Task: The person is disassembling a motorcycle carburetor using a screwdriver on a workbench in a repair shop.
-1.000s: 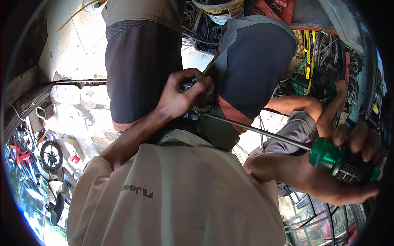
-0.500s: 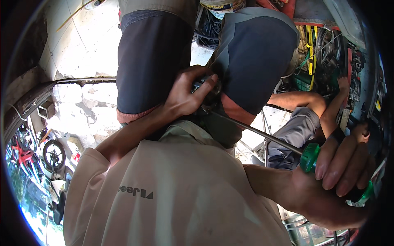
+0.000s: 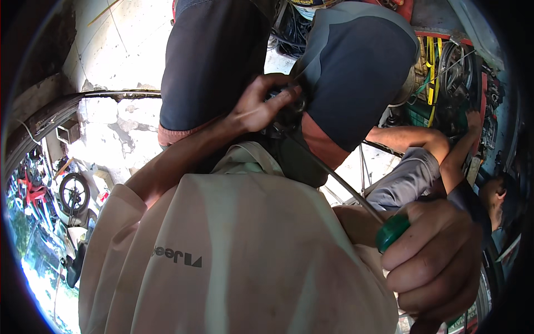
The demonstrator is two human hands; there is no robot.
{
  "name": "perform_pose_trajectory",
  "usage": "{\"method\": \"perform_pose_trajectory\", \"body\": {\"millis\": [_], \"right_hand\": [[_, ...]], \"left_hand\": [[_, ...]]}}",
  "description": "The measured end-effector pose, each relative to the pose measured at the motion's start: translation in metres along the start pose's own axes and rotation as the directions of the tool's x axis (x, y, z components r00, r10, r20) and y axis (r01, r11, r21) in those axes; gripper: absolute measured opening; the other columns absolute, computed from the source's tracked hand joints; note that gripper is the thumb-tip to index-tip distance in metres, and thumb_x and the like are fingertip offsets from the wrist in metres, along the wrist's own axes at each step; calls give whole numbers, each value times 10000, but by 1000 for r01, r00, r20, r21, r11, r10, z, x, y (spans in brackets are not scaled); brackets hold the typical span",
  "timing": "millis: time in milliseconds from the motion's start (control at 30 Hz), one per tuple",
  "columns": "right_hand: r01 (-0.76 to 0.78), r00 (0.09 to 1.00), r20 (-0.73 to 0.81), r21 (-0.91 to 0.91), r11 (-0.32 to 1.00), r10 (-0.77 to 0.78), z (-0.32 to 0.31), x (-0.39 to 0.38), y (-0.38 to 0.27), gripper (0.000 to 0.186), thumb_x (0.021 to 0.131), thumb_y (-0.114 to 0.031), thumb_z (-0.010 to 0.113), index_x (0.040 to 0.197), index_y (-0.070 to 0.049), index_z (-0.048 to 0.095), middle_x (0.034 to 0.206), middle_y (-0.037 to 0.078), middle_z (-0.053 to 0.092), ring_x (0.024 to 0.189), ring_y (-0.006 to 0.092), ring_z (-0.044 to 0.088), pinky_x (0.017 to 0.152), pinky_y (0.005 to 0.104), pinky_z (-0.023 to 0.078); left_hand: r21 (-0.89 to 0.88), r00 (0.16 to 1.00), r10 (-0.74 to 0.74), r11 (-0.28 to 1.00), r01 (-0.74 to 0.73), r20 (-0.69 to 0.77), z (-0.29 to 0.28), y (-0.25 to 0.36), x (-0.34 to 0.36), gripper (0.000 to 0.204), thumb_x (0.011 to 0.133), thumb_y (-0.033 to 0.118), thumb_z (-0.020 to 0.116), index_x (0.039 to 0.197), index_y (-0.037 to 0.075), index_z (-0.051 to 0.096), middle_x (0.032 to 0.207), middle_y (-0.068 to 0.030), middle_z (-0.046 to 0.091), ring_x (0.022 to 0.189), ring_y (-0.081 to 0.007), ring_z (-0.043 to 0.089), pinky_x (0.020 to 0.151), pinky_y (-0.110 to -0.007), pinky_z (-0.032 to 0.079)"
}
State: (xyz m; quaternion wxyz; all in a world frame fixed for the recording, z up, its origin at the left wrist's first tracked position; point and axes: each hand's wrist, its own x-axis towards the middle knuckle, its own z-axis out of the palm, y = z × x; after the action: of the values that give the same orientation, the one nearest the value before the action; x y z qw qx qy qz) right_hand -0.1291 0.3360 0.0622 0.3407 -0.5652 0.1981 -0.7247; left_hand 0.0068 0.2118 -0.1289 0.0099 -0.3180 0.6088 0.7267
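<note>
Between my thighs sits a dark, greasy metal part (image 3: 289, 116); its exact kind I cannot make out. My left hand (image 3: 258, 106) is closed round its upper side, thumb and fingers gripping it. A long screwdriver (image 3: 340, 181) slants from this part toward the lower right, its tip hidden at the part. My right hand (image 3: 434, 259) is wrapped in a fist round the green handle, of which only the front end (image 3: 392, 232) shows.
A co-worker in grey shorts (image 3: 403, 172) crouches close on the right, an arm stretched toward a crate (image 3: 420, 114) of parts and cables. Ahead stands a bucket (image 3: 314, 6). Motorcycles and a wheel (image 3: 74, 191) are at the far left, beyond a ledge (image 3: 122, 93).
My right hand has swung left and nearer my body, turning from loosely spread fingers to a tight fist on the handle. The screwdriver now slants more steeply. My left hand keeps its grip.
</note>
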Motion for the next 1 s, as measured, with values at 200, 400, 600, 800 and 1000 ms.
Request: {"method": "perform_pose_trajectory", "body": {"millis": [200, 400, 600, 800, 1000], "right_hand": [[-58, 977, 210, 61, 996, 44, -44, -1, -19, 425, 918, -470, 504, 858, -48, 507, 752, 76, 569, 671, 222, 579, 525, 360, 515], [-301, 458, -767, -610, 733, -450, 35, 3, -16, 403, 839, -386, 602, 689, -85, 380, 600, 27, 451, 453, 103, 416, 369, 176, 331], [-433, 693, -715, -313, 845, 90, 51, -13, -44, 488, 898, -580, 455, 875, -93, 487, 753, 46, 557, 645, 207, 540, 522, 321, 454], [-365, 769, -628, -281, 888, 117, 44, -23, -37, 443, 902, -554, 478, 870, -112, 477, 753, 43, 546, 646, 216, 539, 579, 365, 460], [-191, 868, -488, -166, 967, 88, 24, -20, -21, 151, 862, -175, 495, 815, -32, 490, 626, 61, 441, 523, 173, 428, 408, 302, 334]], "left_hand": [[15, 994, 35, 999, -36, 100, 3, 0, -6, 382, 884, 299, 606, 1071, -33, 627, 944, -125, 668, 909, -150, 611, 832, -285, 461], [-23, 999, 37, 999, -38, -37, 4, 15, -9, 386, 876, 299, 615, 1053, -45, 626, 916, -111, 668, 878, -134, 596, 809, -287, 458], [-50, 990, 127, 991, -123, 67, 2, 3, -5, 271, 880, 219, 582, 1005, -16, 635, 900, -84, 663, 882, -132, 590, 819, -295, 460], [-103, 962, 230, 971, -216, 145, 0, -13, 4, 220, 885, 173, 559, 970, -20, 623, 873, -71, 655, 861, -123, 584, 791, -291, 466], [-144, 972, 209, 970, -194, 103, 3, -13, 3, 236, 894, 175, 552, 983, -31, 626, 894, -84, 655, 870, -126, 587, 784, -283, 469]]}}
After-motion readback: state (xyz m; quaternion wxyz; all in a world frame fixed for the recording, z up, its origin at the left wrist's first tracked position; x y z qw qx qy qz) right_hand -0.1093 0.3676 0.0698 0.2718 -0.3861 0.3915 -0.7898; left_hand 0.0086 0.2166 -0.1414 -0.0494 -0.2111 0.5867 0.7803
